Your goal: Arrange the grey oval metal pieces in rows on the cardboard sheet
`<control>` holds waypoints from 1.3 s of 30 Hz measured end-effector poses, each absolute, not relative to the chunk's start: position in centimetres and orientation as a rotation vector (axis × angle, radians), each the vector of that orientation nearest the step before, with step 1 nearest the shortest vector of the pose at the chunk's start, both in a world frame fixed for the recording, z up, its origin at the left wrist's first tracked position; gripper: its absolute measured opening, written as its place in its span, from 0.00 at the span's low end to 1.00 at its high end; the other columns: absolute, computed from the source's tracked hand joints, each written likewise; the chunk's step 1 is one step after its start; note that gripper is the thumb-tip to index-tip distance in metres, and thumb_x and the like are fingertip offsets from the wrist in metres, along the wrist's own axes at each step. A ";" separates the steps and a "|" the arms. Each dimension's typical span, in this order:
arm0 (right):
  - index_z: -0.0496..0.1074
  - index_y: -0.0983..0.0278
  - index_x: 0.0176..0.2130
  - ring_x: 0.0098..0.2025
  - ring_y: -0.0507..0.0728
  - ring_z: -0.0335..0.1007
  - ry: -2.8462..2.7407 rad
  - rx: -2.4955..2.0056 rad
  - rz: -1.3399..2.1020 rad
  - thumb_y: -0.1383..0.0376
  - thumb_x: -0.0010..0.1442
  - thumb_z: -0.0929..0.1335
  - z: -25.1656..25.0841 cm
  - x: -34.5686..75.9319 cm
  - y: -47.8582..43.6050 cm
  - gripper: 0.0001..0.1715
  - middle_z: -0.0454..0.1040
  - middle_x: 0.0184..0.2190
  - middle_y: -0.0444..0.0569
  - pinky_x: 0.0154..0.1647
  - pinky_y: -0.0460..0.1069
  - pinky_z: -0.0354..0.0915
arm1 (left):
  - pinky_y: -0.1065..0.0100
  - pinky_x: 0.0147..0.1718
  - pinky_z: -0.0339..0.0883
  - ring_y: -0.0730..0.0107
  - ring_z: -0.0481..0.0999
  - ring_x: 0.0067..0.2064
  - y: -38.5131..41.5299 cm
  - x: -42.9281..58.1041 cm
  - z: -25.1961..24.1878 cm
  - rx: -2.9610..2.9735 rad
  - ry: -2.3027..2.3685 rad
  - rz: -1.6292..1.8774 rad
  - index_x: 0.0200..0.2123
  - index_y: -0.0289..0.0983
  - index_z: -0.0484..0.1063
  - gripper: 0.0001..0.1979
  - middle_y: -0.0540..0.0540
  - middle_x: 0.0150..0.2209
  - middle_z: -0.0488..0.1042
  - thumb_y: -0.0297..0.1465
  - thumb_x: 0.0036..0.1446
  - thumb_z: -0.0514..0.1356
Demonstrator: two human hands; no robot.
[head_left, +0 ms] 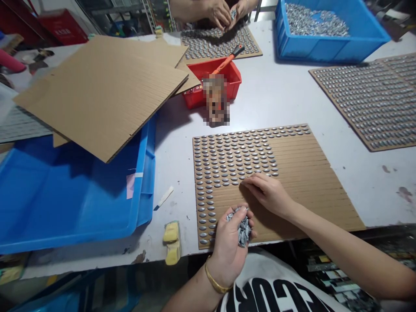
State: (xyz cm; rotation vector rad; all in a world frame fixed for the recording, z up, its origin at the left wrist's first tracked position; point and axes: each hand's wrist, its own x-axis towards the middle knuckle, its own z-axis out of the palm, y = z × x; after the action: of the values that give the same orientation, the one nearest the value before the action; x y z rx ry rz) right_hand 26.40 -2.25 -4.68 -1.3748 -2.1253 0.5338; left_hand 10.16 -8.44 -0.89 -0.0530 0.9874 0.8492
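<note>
My left hand (227,245) is cupped shut round a heap of small grey oval metal pieces (242,229) at the table's near edge; a gold bracelet sits on that wrist. My right hand (268,193) rests on a ridged cardboard sheet (302,173), fingertips pinched together at the end of a row of pieces. Whether a piece is between them I cannot make out. Rows of the same grey pieces (232,156) fill the sheet's upper left part and run down its left edge.
A stacked blue tray (65,203) under loose cardboard sheets (104,95) lies left. A red bin (211,82) with an orange-handled tool stands beyond. Another person's hands (224,13) work at a far filled sheet. A blue bin of pieces (328,30) and a filled sheet (373,99) lie right.
</note>
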 end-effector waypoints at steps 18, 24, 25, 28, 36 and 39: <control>0.71 0.64 0.34 0.32 0.51 0.66 -2.299 -1.681 0.122 0.67 0.65 0.60 -4.3 24.8 -2.6 0.12 0.71 0.32 0.49 0.27 0.45 0.53 | 0.74 0.23 0.62 0.75 0.69 0.28 -8.5 10.4 -0.8 -0.035 0.988 0.831 0.39 0.34 0.71 0.12 0.46 0.32 0.72 0.29 0.50 0.64; 0.72 0.64 0.34 0.32 0.51 0.66 -2.230 -1.717 0.114 0.66 0.64 0.61 -4.6 24.4 -2.9 0.11 0.72 0.32 0.48 0.27 0.45 0.53 | 0.74 0.23 0.62 0.75 0.69 0.28 -8.6 10.4 -0.9 -0.032 0.992 0.834 0.39 0.35 0.71 0.12 0.47 0.32 0.72 0.30 0.50 0.64; 0.72 0.63 0.34 0.32 0.51 0.65 -2.223 -1.718 0.113 0.66 0.64 0.61 -4.6 24.4 -2.9 0.12 0.72 0.32 0.48 0.27 0.46 0.52 | 0.74 0.23 0.62 0.75 0.69 0.28 -8.7 10.4 -0.9 -0.028 0.989 0.835 0.39 0.35 0.71 0.12 0.46 0.32 0.72 0.29 0.50 0.64; 0.71 0.63 0.32 0.31 0.51 0.65 -2.236 -1.717 0.127 0.66 0.64 0.61 -4.3 24.3 -2.7 0.12 0.71 0.32 0.47 0.26 0.46 0.51 | 0.73 0.23 0.62 0.75 0.69 0.28 -8.7 10.3 -1.0 -0.021 0.986 0.830 0.40 0.35 0.71 0.12 0.46 0.32 0.72 0.29 0.50 0.63; 0.72 0.63 0.34 0.31 0.51 0.66 -2.284 -1.698 0.119 0.67 0.64 0.60 -4.0 24.4 -2.7 0.12 0.72 0.33 0.48 0.27 0.45 0.54 | 0.75 0.22 0.62 0.77 0.69 0.27 -8.6 10.1 -0.9 -0.064 0.985 0.834 0.39 0.34 0.71 0.11 0.46 0.31 0.71 0.29 0.51 0.63; 0.72 0.63 0.36 0.32 0.52 0.67 -2.251 -1.698 0.143 0.67 0.64 0.61 -4.4 24.5 -2.7 0.11 0.72 0.34 0.49 0.29 0.45 0.56 | 0.75 0.22 0.62 0.76 0.69 0.28 -8.7 10.0 -1.1 -0.059 0.966 0.843 0.39 0.34 0.71 0.11 0.46 0.31 0.71 0.29 0.52 0.63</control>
State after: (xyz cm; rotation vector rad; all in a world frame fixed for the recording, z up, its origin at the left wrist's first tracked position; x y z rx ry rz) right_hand 24.50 -2.66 -4.36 -1.6983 -2.2513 0.1433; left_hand 10.04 -8.65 -1.09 -0.0586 0.9655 0.8433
